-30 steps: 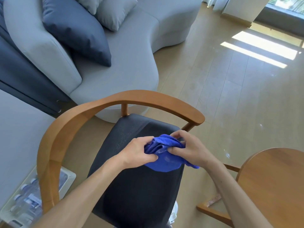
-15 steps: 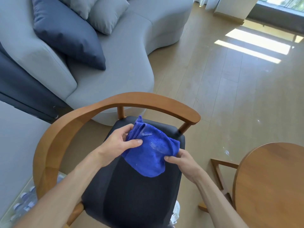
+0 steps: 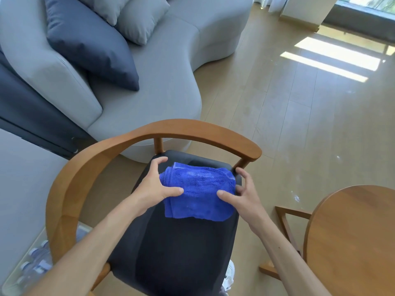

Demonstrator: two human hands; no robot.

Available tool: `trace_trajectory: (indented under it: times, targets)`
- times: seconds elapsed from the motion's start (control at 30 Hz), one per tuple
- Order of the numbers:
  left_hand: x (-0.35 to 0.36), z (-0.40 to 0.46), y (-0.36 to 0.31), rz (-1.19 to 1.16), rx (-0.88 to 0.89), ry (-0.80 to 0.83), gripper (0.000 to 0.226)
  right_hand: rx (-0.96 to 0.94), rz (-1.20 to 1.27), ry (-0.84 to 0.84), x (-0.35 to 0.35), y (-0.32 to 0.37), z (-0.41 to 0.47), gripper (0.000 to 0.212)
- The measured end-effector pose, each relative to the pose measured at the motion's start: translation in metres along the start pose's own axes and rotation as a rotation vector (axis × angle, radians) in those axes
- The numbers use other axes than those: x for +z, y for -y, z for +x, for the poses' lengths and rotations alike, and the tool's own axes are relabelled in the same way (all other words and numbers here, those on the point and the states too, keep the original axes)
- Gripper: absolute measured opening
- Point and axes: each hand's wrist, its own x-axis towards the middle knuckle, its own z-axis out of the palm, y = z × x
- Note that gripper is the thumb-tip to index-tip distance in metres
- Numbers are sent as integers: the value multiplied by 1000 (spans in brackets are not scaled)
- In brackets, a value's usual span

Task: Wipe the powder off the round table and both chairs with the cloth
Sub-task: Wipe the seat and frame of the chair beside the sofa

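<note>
Both hands pinch the folded cloth (image 3: 197,191) between them, left hand (image 3: 154,184) on its left edge, right hand (image 3: 241,194) on its right, spread over the chair (image 3: 177,248) seat beneath; table (image 3: 354,238) off to my right

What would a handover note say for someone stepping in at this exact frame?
Left hand: grips the left edge of the blue cloth.
Right hand: grips its right edge.
The cloth lies folded on the black seat of the wooden armchair, near the backrest.
Round table: at right, untouched now.
Done: cannot tell; the cloth shows pale powder smears.
Left: wipe the seat; the second chair is not in view.
</note>
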Motion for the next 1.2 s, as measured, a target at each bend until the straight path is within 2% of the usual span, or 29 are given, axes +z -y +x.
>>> trace_trajectory:
  times: [0.07,0.1,0.2,0.27,0.33,0.4,0.5,0.57,0.63,0.73,0.87,0.97,1.07,1.13,1.2]
  targets:
    - [0,-2,-2,110,58,64,93,-62,-160,86,-2,-3,-2,92]
    - [2,-3,-2,198,91,85,94,-112,-315,107,-2,-4,-2,94]
    - [7,-4,-1,459,168,108,89,-273,-725,50,1,-8,-2,70]
    - [10,-3,3,560,182,92,76,-305,-805,8,2,-10,-2,52]
    - [11,-1,9,647,211,70,62,-340,-861,-7,0,-12,-3,43]
    - [11,2,14,717,257,50,49,-461,-957,-22,-4,-11,-3,37]
    - [7,5,19,852,391,47,38,-584,-1023,93,-10,-10,1,29]
    - [5,7,21,840,441,109,33,-482,-953,204,-12,-12,3,26]
    - [6,6,23,702,309,172,29,-350,-874,213,-12,-18,7,26]
    - [11,7,36,572,108,171,26,-244,-784,105,-12,-37,14,32]
    - [25,18,68,444,-71,116,19,-86,-707,-38,-5,-66,33,36]
    - [36,33,91,410,-131,67,21,-16,-751,-57,0,-87,52,37]
    - [44,51,111,453,-139,15,43,83,-816,-56,0,-105,71,42]
    - [45,59,119,516,-157,-18,49,139,-986,1,2,-120,80,47]
    - [44,61,121,579,-145,-24,49,41,-1254,56,4,-132,80,50]
